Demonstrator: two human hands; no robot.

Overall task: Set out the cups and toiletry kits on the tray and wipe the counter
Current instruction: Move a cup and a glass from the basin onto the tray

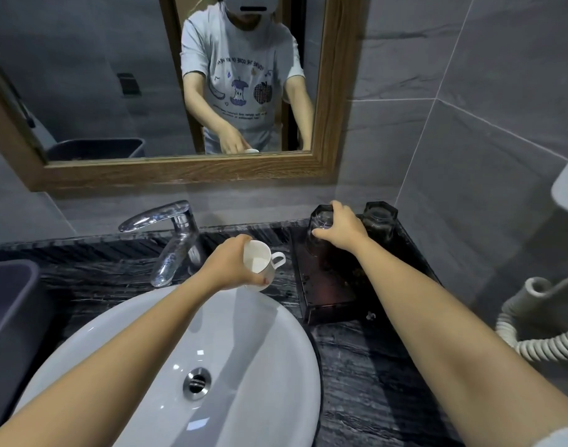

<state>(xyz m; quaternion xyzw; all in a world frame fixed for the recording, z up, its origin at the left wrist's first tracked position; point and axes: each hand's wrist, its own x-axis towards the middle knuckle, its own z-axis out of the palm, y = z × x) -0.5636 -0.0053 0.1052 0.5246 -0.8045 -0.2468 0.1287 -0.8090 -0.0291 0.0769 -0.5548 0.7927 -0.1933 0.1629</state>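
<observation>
White mug (264, 261) sits tilted in the left hand's (232, 264) closed grip above the dark counter (366, 366) between tap (171, 240) and tray (328, 291), while the right hand (342, 229) clasps a dark glass (319, 227) on the tray's far end, a second glass (379, 222) just right.

white mug (260, 261) with thin dark rim line, dark smoky glass (319, 232), second dark glass (379, 222), dark reddish-brown tray (328, 291), black counter (366, 366) with grey veining, white basin (237, 350), chrome faucet (170, 240), wood-grain brown mirror frame (186, 172), grey wall tiles (486, 124)
</observation>
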